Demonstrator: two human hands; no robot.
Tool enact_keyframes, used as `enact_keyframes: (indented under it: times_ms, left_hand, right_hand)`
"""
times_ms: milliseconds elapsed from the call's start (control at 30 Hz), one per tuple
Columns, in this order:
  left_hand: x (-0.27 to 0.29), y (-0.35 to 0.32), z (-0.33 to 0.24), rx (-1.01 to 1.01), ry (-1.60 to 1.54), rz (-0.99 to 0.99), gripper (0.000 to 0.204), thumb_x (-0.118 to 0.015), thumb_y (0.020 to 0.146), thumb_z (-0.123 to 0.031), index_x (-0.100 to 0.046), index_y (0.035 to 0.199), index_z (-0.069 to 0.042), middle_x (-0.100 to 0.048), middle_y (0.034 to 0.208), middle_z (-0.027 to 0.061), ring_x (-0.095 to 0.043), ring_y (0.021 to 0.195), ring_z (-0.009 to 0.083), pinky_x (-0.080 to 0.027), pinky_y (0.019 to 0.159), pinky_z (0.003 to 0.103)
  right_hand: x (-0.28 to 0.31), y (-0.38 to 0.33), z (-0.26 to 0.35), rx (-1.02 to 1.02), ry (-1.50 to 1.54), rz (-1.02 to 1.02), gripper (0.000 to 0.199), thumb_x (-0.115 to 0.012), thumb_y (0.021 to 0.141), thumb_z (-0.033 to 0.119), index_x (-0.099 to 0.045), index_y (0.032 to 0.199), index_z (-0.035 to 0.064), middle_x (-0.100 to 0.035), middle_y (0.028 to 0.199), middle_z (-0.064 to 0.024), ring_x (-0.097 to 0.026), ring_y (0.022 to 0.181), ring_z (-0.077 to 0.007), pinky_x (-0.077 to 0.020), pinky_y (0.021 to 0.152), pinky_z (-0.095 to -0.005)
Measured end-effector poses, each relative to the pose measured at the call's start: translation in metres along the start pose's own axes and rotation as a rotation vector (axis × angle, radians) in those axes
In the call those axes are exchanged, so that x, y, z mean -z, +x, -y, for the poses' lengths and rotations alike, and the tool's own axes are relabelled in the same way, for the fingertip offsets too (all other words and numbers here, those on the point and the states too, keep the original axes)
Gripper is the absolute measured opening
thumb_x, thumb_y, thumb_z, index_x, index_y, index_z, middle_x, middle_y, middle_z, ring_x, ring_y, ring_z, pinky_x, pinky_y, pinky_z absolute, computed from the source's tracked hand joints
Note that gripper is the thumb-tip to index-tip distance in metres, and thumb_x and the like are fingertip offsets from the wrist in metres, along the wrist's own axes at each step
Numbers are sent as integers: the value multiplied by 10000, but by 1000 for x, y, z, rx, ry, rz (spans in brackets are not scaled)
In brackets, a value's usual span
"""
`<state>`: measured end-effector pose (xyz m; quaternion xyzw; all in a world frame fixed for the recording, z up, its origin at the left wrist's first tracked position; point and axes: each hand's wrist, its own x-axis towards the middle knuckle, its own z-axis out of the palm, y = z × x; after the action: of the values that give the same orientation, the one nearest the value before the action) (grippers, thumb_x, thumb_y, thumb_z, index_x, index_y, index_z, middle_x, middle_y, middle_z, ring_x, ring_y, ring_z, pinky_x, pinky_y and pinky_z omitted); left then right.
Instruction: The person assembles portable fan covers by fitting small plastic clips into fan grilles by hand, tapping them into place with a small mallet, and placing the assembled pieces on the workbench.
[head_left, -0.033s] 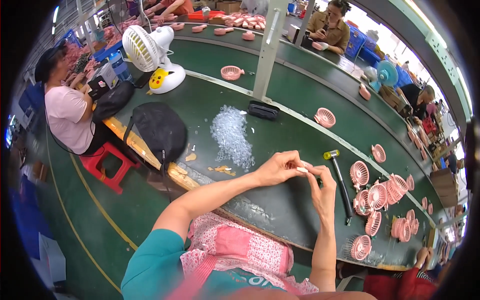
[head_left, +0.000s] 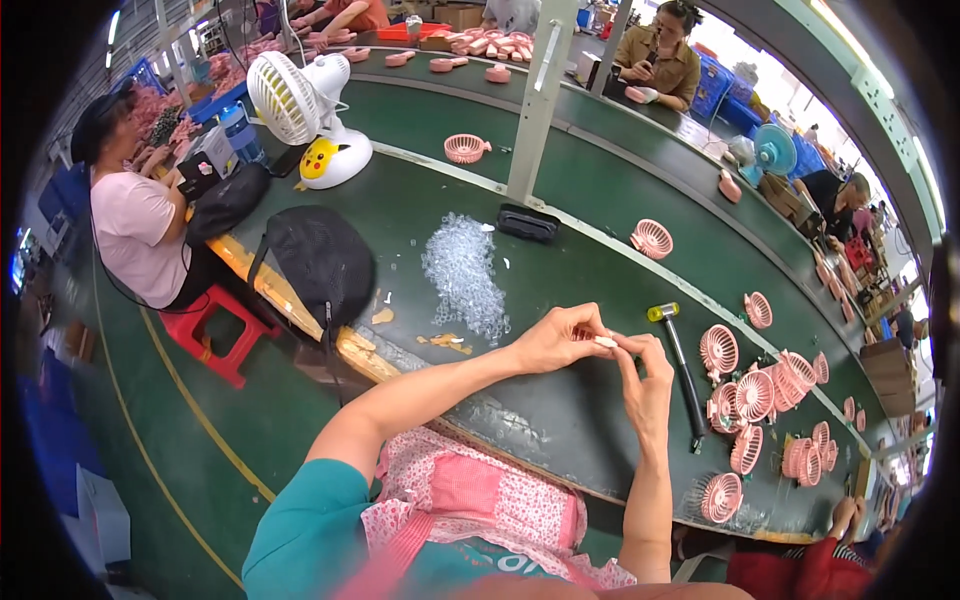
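My left hand (head_left: pixel 562 338) and my right hand (head_left: pixel 645 368) meet over the near part of the green bench. A small whitish piece (head_left: pixel 605 342) is pinched between their fingertips; its exact kind is too small to make out. Both hands are closed on it. Just right of my right hand lies a hammer (head_left: pixel 683 370) with a yellow-green head and a black handle. Beyond my left hand is a heap of small clear plastic pieces (head_left: pixel 462 275). Several pink round fan housings with slatted grilles (head_left: pixel 755 394) are grouped on the right, some overlapping.
A black mesh bag (head_left: pixel 318 265) and a white desk fan (head_left: pixel 330 160) stand on the left of the bench. A black case (head_left: pixel 528 223) lies by the metal post (head_left: pixel 535 120). A seated co-worker (head_left: pixel 135 200) is at the left; others sit across the line and at the lower right.
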<state>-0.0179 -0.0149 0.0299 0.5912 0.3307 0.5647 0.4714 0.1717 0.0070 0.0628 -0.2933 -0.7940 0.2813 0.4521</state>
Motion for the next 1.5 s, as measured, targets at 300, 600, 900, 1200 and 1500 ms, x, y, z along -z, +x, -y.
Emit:
enact_keyframes:
  times_ms: [300, 600, 900, 1200, 1500]
  left_hand:
    - [2, 17, 13, -292, 796, -266, 437, -773, 808, -147, -589, 1192, -51, -595, 1219, 140, -533, 1185, 320, -432, 998, 419]
    - [-7, 6, 25, -435, 1158, 7, 268, -744, 821, -155, -664, 1050, -42, -633, 1143, 80, -577, 1082, 281, -481, 893, 408]
    - [-12, -1, 22, -432, 1175, 7, 299, -756, 820, -177, -666, 1071, -40, -644, 1154, 84, -598, 1081, 292, -512, 881, 408]
    - [-13, -7, 21, -430, 1239, -9, 338, -760, 821, -182, -652, 1106, -35, -649, 1165, 93, -608, 1105, 289, -538, 883, 401]
    - [-16, -6, 22, -423, 1235, -18, 330, -761, 823, -180, -648, 1097, -35, -641, 1128, 91, -608, 1107, 286, -557, 865, 391]
  right_hand:
    - [-2, 21, -50, 77, -402, -190, 50, -687, 871, 87, -671, 876, 39, -646, 829, -106, -601, 796, -311, -434, 748, -415]
    - [-8, -5, -86, 15, -610, -83, 111, -680, 866, 102, -709, 959, 50, -636, 914, -69, -562, 944, -281, -413, 873, -421]
    - [-12, -5, -79, -88, -619, -27, 125, -656, 875, 62, -731, 972, 38, -632, 896, -85, -562, 910, -284, -425, 823, -406]
    - [37, -10, -79, -88, -809, -72, 298, -656, 882, 104, -638, 1173, 41, -599, 1147, -113, -560, 1066, -319, -438, 901, -457]
    - [65, -15, -97, -269, -736, 1, 240, -567, 923, 74, -608, 1145, -8, -566, 1045, -202, -596, 946, -392, -502, 811, -480]
